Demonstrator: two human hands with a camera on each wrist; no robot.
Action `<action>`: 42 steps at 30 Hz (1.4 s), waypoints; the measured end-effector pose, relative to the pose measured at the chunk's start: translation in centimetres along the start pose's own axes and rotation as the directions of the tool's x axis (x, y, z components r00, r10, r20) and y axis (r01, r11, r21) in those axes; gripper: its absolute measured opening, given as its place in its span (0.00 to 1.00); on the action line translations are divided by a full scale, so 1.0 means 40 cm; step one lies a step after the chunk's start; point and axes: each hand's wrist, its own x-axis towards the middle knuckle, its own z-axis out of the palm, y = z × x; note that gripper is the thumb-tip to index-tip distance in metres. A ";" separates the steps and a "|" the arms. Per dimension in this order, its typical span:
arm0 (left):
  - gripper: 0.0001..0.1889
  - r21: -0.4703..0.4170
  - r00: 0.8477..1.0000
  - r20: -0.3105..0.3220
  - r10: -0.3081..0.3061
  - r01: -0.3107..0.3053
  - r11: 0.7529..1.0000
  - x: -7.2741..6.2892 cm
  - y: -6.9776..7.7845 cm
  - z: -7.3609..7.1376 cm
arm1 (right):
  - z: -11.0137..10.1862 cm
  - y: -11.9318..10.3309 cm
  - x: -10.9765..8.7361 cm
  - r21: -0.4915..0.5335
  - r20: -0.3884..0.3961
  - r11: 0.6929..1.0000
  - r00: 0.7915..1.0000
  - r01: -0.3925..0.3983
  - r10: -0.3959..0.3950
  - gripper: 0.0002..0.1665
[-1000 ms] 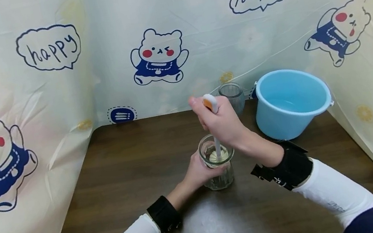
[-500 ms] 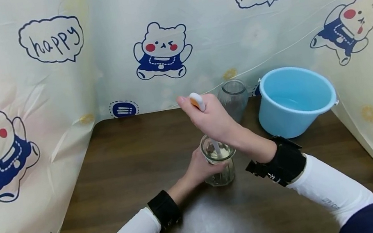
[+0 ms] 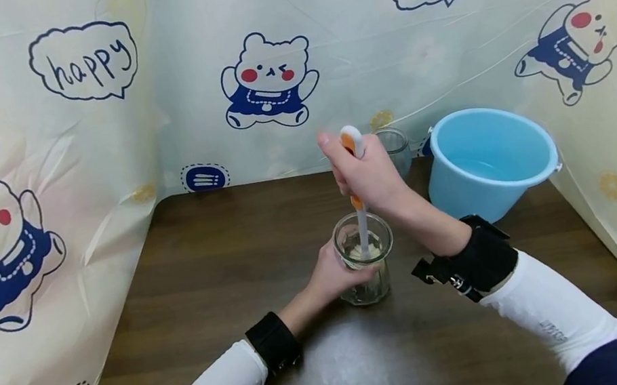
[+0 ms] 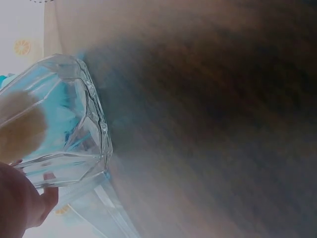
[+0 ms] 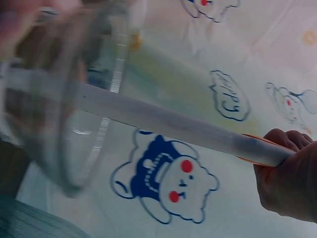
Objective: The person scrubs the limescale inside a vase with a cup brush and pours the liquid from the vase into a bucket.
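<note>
Head view: the right hand [image 3: 367, 174] grips an orange-and-white stick [image 3: 362, 224], a brush I'd guess through that glass, its long axis pointing steeply down into the jar [image 3: 368, 293], which the nearer left hand [image 3: 335, 274] has its fingers around.

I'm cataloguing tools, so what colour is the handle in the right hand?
White and orange; the handle shows best in the head view.

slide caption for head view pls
Left grip on a glass jar, right grip on a white-orange tool reaching into it.
</note>
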 end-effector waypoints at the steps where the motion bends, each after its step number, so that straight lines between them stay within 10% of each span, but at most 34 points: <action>1: 0.39 0.001 1.000 0.000 0.003 -0.003 1.000 0.001 0.000 0.000 | 0.000 0.013 -0.001 -0.010 -0.004 1.000 1.000 -0.019 0.019 0.32; 16: 0.37 -0.014 0.998 -0.028 0.047 -0.048 0.999 0.004 0.001 0.007 | -0.040 -0.011 0.000 0.200 -0.150 0.980 0.988 0.004 0.027 0.32; 25: 0.33 -0.040 0.998 -0.027 0.053 -0.054 0.998 0.001 0.072 -0.004 | -0.042 0.041 -0.027 0.213 -0.164 0.969 0.973 -0.124 0.160 0.33; 31: 0.36 -0.036 0.999 -0.027 0.036 -0.037 0.999 0.002 0.018 0.010 | -0.063 -0.007 -0.013 0.291 -0.211 0.957 0.976 0.008 0.056 0.34; 42: 0.34 -0.042 0.999 -0.027 0.034 -0.035 0.998 0.001 0.001 0.008 | -0.031 0.053 -0.056 0.293 -0.235 0.955 0.964 -0.051 0.123 0.33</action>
